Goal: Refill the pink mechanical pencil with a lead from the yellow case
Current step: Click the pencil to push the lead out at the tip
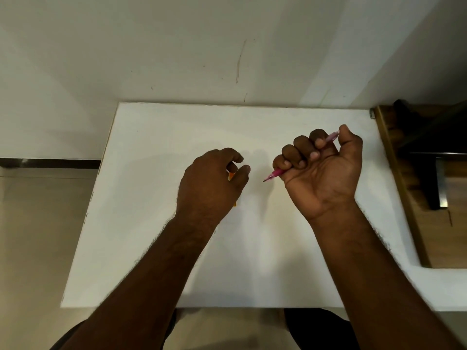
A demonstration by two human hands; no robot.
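My right hand (321, 168) is a fist, palm towards me, closed around the pink mechanical pencil (274, 173). The pencil's tip sticks out to the lower left and its back end pokes out by my thumb at the upper right. My left hand (209, 183) lies palm down on the white table (151, 223), curled over the yellow case (231, 176). Only small orange-yellow bits of the case show under the fingers and at the heel of the hand. No lead is visible.
The table backs onto a white wall. A wooden shelf or cabinet (417, 210) stands right of the table. The floor (38, 236) lies past the table's left edge. My knees show under the near edge.
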